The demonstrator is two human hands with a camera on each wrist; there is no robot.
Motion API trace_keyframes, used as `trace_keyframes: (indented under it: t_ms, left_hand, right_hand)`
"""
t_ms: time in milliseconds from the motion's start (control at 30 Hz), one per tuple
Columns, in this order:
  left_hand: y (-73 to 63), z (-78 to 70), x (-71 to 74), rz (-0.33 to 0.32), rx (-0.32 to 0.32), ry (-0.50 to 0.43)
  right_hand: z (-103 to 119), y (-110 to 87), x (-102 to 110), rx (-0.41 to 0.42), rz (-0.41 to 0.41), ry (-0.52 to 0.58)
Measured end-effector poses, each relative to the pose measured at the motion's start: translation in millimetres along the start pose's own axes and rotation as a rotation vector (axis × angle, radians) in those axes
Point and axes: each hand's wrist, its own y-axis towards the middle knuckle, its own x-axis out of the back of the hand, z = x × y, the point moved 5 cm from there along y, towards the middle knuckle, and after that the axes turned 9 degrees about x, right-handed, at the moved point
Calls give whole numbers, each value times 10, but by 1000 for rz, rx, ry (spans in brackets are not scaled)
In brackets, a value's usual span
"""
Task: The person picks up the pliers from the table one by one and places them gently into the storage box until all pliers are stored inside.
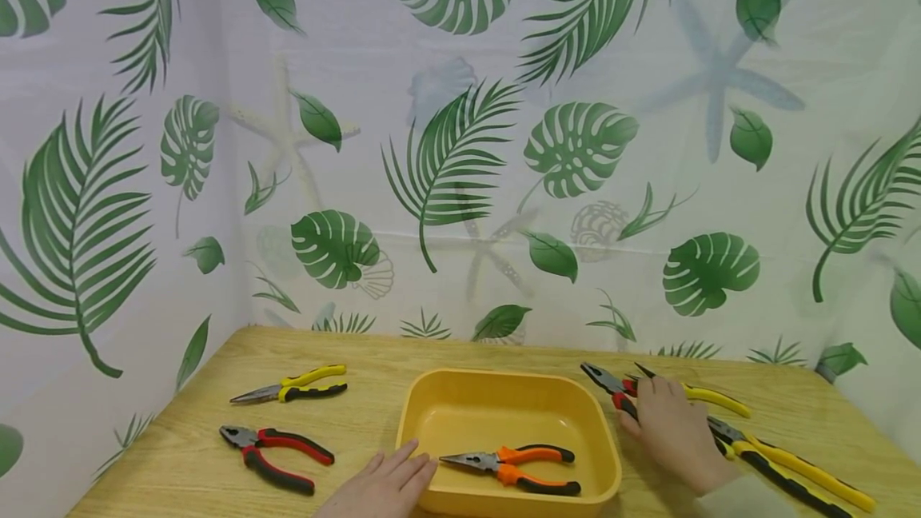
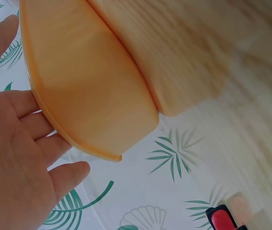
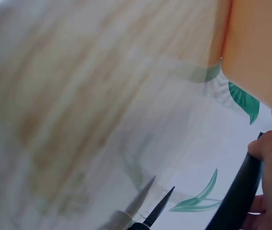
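A yellow plastic basin [image 1: 615, 454] stands at the front middle of the table, with orange-and-black long-nose pliers [image 1: 498, 460] lying in it. My left hand [image 1: 387, 486] touches the basin's left rim, its fingers fairly straight; the left wrist view shows the fingertips along the basin's outer edge [image 2: 54, 125]. To the right of the basin, my right hand [image 1: 676, 426] holds red-and-black combination pliers [image 1: 603, 378], their jaws pointing to the far left. In the right wrist view, thumb and fingers pinch a dark part of a tool [image 3: 239, 191]. The palm covers much of these pliers.
Yellow-and-black pliers [image 1: 712, 398] lie beyond my right hand, and longer yellow-handled pliers [image 1: 791, 466] lie right of it. On the left side are yellow-and-black long-nose pliers [image 1: 305, 384] and red-and-black combination pliers [image 1: 277, 450]. A leaf-patterned sheet [image 1: 460, 294] hangs behind the table.
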Motion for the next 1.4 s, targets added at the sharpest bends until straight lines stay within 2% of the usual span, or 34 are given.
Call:
trace_keyframes:
  t_ms: [400,600,900,1233,1400]
  left_hand:
    - [5,-12,21,2,5,1]
    - [4,-16,29,-12,-6,-2]
    - [3,-13,34,29,19,-29]
    - [1,-15,16,-11,0,-7]
    - [0,-6,0,6,14,-8]
  right_hand:
    - [94,31,111,51,-98,-78]
    - [140,47,173,67,-85,-86]
    - [184,31,270,109,-114,-58]
    - [298,12,315,186,-159,-78]
    - [359,6,320,204,-166,-90]
